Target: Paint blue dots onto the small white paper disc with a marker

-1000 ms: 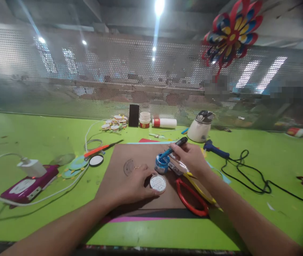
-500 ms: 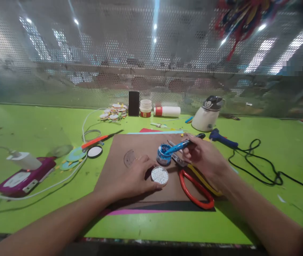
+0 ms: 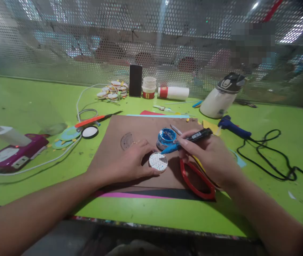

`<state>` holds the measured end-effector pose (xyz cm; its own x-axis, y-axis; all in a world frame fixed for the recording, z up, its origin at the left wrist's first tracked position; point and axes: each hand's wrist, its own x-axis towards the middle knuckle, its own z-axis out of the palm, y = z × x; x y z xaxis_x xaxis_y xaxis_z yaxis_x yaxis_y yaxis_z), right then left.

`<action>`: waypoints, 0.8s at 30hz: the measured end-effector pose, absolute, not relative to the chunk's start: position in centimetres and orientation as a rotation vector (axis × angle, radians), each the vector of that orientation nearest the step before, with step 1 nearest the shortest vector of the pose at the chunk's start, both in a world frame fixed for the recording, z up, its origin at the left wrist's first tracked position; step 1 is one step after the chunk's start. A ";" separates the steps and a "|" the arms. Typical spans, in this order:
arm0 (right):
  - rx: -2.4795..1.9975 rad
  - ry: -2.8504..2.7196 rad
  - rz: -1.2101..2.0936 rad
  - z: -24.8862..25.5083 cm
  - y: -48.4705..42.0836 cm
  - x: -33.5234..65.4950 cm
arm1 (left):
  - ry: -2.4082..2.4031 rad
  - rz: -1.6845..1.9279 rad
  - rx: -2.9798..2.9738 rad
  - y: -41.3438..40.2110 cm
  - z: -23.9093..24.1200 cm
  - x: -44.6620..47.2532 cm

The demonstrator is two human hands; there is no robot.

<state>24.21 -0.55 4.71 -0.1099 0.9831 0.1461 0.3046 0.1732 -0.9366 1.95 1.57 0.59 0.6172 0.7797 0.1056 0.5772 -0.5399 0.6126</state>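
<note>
Between the thumb and fingers of my left hand (image 3: 132, 160) is a small white disc (image 3: 158, 162) dotted with blue, held over a brown sheet (image 3: 108, 149). My right hand (image 3: 207, 153) grips a marker (image 3: 191, 141) with a black barrel and a blue-coated front end. Its tip is at the upper edge of the disc; whether it touches I cannot tell. Just behind stands a small jar of blue paint (image 3: 166, 138). Red-handled scissors (image 3: 198, 181) lie partly under my right hand. A clear protractor (image 3: 126, 141) rests by my left fingers.
To the left are a purple power strip (image 3: 15, 153) with a white charger, an orange craft knife (image 3: 95, 120) and a white cable. At the back stand a phone (image 3: 135, 81), paper cups (image 3: 149, 88) and a white kettle-like container (image 3: 222, 96). A blue-handled corded tool (image 3: 234, 128) lies right.
My right hand has brought the marker's tip out of the paint jar and down to the disc. My left hand still holds the disc. The camera view has tilted downward.
</note>
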 end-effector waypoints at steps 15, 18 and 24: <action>-1.323 -1.670 0.554 3.7 -1.6 22.8 | 1.127 0.517 2.310 1.7 0.6 2.4; -1.321 -1.681 0.478 3.7 -1.7 22.7 | 1.171 0.509 2.299 1.5 0.6 2.5; -1.309 -1.668 0.570 3.2 -1.8 22.4 | 1.257 0.502 2.300 1.1 0.9 2.9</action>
<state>22.40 -1.76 3.20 -0.0215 0.9284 0.3709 0.5075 0.3298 -0.7961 2.86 1.10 0.86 0.5140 0.8529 0.0917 0.6817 -0.4711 0.5598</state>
